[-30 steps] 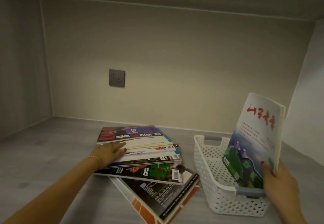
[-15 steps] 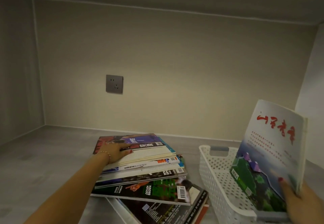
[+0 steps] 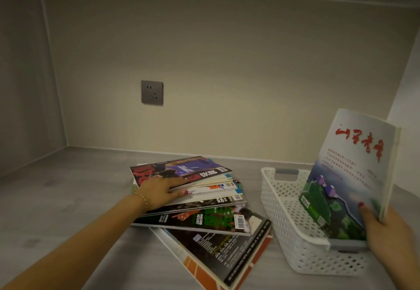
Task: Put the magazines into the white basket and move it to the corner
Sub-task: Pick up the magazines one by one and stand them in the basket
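A loose stack of magazines (image 3: 204, 201) lies on the grey surface in the middle. My left hand (image 3: 161, 191) rests on the stack, fingers under the edge of the top basketball magazine (image 3: 181, 170), which is lifted slightly. The white perforated basket (image 3: 286, 217) stands to the right of the stack. My right hand (image 3: 386, 233) grips a white-covered magazine with red characters (image 3: 350, 171), holding it upright with its lower end inside the basket.
The surface sits in a recess with a beige back wall, a grey power socket (image 3: 152, 92), a left back corner (image 3: 66, 146) and a right side wall (image 3: 406, 130) close behind the basket.
My left hand has slid from the stack's side onto the top magazine and raised its edge. The upright magazine in my right hand stays in the basket; the camera shifted.
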